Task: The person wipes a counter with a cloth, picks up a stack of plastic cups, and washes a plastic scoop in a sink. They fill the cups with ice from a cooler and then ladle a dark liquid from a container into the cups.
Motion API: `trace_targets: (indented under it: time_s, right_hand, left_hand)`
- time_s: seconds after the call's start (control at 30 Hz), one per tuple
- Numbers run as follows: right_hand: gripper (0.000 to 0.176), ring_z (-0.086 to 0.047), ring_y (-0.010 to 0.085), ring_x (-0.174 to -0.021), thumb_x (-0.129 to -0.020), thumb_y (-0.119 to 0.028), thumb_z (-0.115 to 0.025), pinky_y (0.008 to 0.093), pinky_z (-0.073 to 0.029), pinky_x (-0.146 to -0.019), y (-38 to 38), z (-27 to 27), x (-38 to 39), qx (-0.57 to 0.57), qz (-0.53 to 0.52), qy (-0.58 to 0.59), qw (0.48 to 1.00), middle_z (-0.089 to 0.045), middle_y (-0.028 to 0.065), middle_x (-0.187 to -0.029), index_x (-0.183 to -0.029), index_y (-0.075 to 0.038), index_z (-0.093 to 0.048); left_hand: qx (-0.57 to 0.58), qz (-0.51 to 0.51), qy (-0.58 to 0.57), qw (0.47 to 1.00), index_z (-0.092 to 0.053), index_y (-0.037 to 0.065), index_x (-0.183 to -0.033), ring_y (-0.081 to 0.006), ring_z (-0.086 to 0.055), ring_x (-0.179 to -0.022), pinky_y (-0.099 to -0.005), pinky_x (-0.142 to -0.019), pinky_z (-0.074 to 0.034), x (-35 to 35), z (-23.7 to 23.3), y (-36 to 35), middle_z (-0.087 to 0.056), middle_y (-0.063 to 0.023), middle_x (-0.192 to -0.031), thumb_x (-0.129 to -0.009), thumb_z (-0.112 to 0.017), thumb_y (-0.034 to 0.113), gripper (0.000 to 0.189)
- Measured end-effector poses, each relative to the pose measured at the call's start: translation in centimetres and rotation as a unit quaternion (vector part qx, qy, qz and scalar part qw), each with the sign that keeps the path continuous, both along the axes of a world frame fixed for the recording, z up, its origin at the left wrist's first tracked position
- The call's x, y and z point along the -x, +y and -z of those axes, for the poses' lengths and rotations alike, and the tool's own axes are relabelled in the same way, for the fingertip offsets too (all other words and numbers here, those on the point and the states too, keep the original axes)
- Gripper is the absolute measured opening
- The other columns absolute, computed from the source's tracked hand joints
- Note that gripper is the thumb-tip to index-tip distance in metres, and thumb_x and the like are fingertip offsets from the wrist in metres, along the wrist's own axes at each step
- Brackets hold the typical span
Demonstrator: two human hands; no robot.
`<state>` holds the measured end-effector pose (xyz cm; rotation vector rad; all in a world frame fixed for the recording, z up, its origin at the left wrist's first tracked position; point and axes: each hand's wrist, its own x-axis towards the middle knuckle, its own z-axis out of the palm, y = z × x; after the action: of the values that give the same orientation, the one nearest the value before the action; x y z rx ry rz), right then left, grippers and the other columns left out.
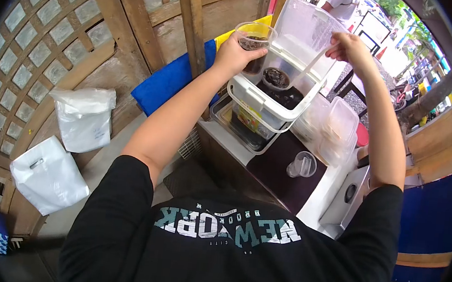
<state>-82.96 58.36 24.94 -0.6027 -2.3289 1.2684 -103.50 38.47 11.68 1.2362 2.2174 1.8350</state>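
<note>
My left hand [232,56] is wrapped round a clear plastic cup [255,62] that holds dark liquid, above the left rim of a white-rimmed plastic tub [257,98]. Dark liquid with dark pieces fills the tub's bottom [290,99]. My right hand [352,51] grips the upper end of a ladle's pale handle [313,62]. The ladle's bowl [276,78], full of dark liquid and pieces, is over the tub, close to the cup. A clear lid [308,21] stands raised behind the tub.
Clear plastic containers [339,127] stand right of the tub. A small clear cup [302,164] sits on a dark board [283,171]. A metal box [345,199] is at right. White plastic bags [51,176] hang at left. A person [341,4] is beyond the lid.
</note>
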Motion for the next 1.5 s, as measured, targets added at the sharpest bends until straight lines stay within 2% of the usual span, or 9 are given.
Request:
trace_targets:
  time_s: [0.47, 0.57, 0.6, 0.73, 0.87, 1.07, 1.23, 1.33, 1.5]
  right_hand:
    - [0.032, -0.06, 0.0061, -0.059, -0.09, -0.037, -0.054, 0.0169, -0.047, -0.054, 3.3, -11.1, -2.5, -0.076, 0.059, 0.026, 0.995, -0.067, 0.0087, -0.075, -0.093, -0.006, -0.06]
    - [0.031, -0.058, 0.0048, -0.061, -0.094, -0.035, -0.05, 0.017, -0.047, -0.058, 2.8, -12.9, -2.6, -0.081, 0.074, 0.096, 0.989, -0.065, 0.0065, -0.07, -0.089, -0.006, -0.059]
    - [0.019, -0.059, 0.0172, -0.05, -0.086, -0.021, -0.055, 0.026, -0.047, -0.046, -0.5, -13.2, -2.6, -0.005, 0.102, 0.189, 0.977, -0.061, 0.0098, -0.06, -0.082, -0.003, -0.058]
    - [0.022, -0.059, 0.0172, -0.049, -0.084, -0.021, -0.056, 0.0253, -0.046, -0.045, -2.6, -15.8, -2.7, -0.115, 0.131, 0.135, 0.975, -0.06, 0.011, -0.058, -0.08, 0.0, -0.059]
    - [0.022, -0.058, 0.0168, -0.048, -0.083, -0.021, -0.056, 0.0254, -0.045, -0.044, -5.1, -15.7, -2.4, -0.169, 0.116, 0.158, 0.966, -0.06, 0.0112, -0.057, -0.078, 0.0, -0.059]
    - [0.023, -0.058, 0.0157, -0.046, -0.084, -0.023, -0.056, 0.0253, -0.046, -0.043, -4.0, -14.6, -1.3, -0.127, 0.041, 0.144, 0.98, -0.06, 0.0103, -0.058, -0.077, -0.002, -0.061]
    - [0.032, -0.061, 0.0133, -0.056, -0.093, -0.03, -0.049, 0.0251, -0.049, -0.053, -2.5, -12.4, -0.2, -0.172, 0.089, 0.092, 0.977, -0.062, 0.0063, -0.065, -0.079, -0.005, -0.063]
    - [0.029, -0.06, 0.0138, -0.055, -0.093, -0.027, -0.051, 0.0255, -0.049, -0.052, -4.7, -11.9, -0.4, -0.187, 0.005, 0.124, 0.975, -0.062, 0.0058, -0.066, -0.08, -0.004, -0.063]
    - [0.029, -0.059, 0.0142, -0.052, -0.093, -0.022, -0.049, 0.0253, -0.049, -0.051, -6.3, -11.8, -0.9, -0.207, -0.001, 0.1, 0.973, -0.062, 0.0093, -0.059, -0.077, -0.001, -0.059]
  left_hand:
    - [0.027, 0.009, 0.004, 1.0, -0.052, -0.005, -0.117, -0.0287, -0.061, -0.102, -0.0351, -0.087, -0.048, -0.8, -0.1, 0.9, -0.062, -0.021, -0.109, -0.059, -0.083, 0.042, 0.081]
    - [0.051, 0.008, 0.012, 0.999, -0.051, -0.007, -0.118, -0.0268, -0.061, -0.103, -0.034, -0.088, -0.047, -1.3, -0.1, 1.1, -0.062, -0.0204, -0.111, -0.06, -0.083, 0.04, 0.081]
    - [0.058, 0.007, 0.014, 0.998, -0.051, -0.007, -0.119, -0.0257, -0.061, -0.103, -0.0333, -0.089, -0.047, -1.4, 0.0, 1.2, -0.061, -0.0201, -0.112, -0.061, -0.083, 0.04, 0.081]
    - [0.07, 0.014, 0.021, 0.997, -0.053, -0.007, -0.116, -0.0257, -0.062, -0.1, -0.0331, -0.087, -0.048, -1.7, 0.3, 1.9, -0.063, -0.019, -0.109, -0.061, -0.083, 0.038, 0.077]
    - [0.081, 0.028, 0.022, 0.996, -0.055, -0.002, -0.112, -0.0313, -0.062, -0.098, -0.0368, -0.086, -0.048, -1.8, 1.0, 3.3, -0.064, -0.0202, -0.106, -0.059, -0.082, 0.04, 0.073]
    - [0.074, 0.04, 0.045, 0.995, -0.055, -0.002, -0.11, -0.032, -0.062, -0.099, -0.0367, -0.087, -0.047, -2.8, 1.2, 4.0, -0.064, -0.0204, -0.105, -0.06, -0.081, 0.039, 0.07]
    - [0.09, 0.041, 0.032, 0.995, -0.056, -0.003, -0.11, -0.031, -0.061, -0.101, -0.0365, -0.088, -0.046, -3.3, 0.7, 4.0, -0.063, -0.0199, -0.108, -0.059, -0.082, 0.039, 0.07]
    - [0.087, 0.043, 0.035, 0.995, -0.055, -0.003, -0.108, -0.0323, -0.061, -0.101, -0.0369, -0.088, -0.047, -3.4, 0.9, 4.2, -0.063, -0.0215, -0.107, -0.059, -0.082, 0.039, 0.07]
    - [0.084, 0.046, 0.031, 0.995, -0.055, -0.004, -0.107, -0.0323, -0.061, -0.101, -0.0367, -0.088, -0.047, -3.2, 1.0, 4.5, -0.063, -0.0208, -0.107, -0.059, -0.082, 0.04, 0.07]
